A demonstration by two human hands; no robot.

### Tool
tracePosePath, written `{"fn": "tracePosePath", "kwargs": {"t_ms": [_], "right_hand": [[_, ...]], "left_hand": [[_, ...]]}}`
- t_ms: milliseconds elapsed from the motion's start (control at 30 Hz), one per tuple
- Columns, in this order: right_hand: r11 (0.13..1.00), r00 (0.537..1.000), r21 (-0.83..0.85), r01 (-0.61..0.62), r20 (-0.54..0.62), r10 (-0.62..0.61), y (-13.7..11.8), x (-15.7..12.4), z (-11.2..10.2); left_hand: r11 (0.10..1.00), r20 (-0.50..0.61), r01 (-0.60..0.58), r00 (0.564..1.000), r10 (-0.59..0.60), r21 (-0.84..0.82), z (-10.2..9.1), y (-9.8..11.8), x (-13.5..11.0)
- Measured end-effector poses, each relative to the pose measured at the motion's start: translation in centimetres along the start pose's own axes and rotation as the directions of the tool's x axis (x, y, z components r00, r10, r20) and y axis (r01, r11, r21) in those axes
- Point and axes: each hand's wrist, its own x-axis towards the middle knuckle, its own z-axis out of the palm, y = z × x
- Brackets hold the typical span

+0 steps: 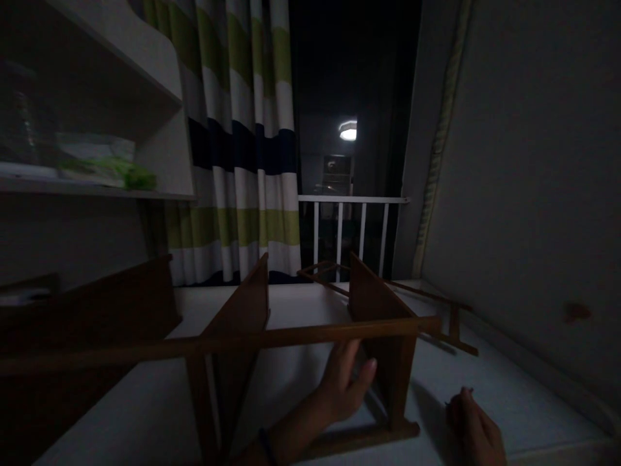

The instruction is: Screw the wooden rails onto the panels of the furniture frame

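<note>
A brown wooden shelf rack [310,333] lies on its side on a white surface, its upright boards standing between long rails. My left hand [342,382] reaches inside the frame beside the right-hand board [378,291]. Its fingertips meet the lower edge of the front rail, and its thumb is spread away from them. To the right of the rack, my right hand [475,427] is closed near the white surface. Small dark tips poke out at its fingers, too dim to name.
Behind the rack are a striped curtain [242,149] and a dark window with a white railing [354,199]. White shelving [160,149] holding a green item juts in at upper left. A wall [533,194] closes the right side. Loose-looking wooden bars [436,294] extend behind the rack.
</note>
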Motion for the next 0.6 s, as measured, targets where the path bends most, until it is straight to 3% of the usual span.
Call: {"fn": "tracePosePath", "kwargs": {"t_ms": [67, 133, 267, 333, 400, 600], "right_hand": [[1.000, 1.000, -0.016, 0.026, 0.001, -0.026, 1.4, 0.2, -0.1], [0.999, 0.999, -0.004, 0.051, 0.016, -0.051, 2.0, 0.1, -0.3], [1.000, 0.999, 0.017, 0.007, 0.033, -0.008, 1.5, 0.0, -1.0], [1.000, 0.999, 0.019, 0.016, 0.037, -0.017, 1.4, -0.2, -1.1], [0.998, 0.997, 0.032, 0.057, 0.057, -0.059, 1.4, -0.3, -1.2], [0.992, 0.994, 0.094, 0.090, 0.057, -0.096, 1.4, -0.5, -1.0]], "left_hand": [[0.967, 0.113, 0.075, 0.988, -0.105, 0.242, -1.5, -1.0, -1.3], [0.901, 0.274, 0.018, 0.950, -0.151, 0.434, -2.9, -1.8, -2.1], [0.848, 0.582, -0.154, 0.786, -0.206, 0.507, -4.6, -2.5, -3.2], [0.841, 0.625, -0.151, 0.739, -0.254, 0.520, -4.9, -2.5, -3.8], [0.825, 0.620, -0.120, 0.722, -0.309, 0.551, -4.9, -2.5, -4.2], [0.790, 0.566, -0.072, 0.737, -0.369, 0.609, -4.2, -2.0, -4.8]]}}
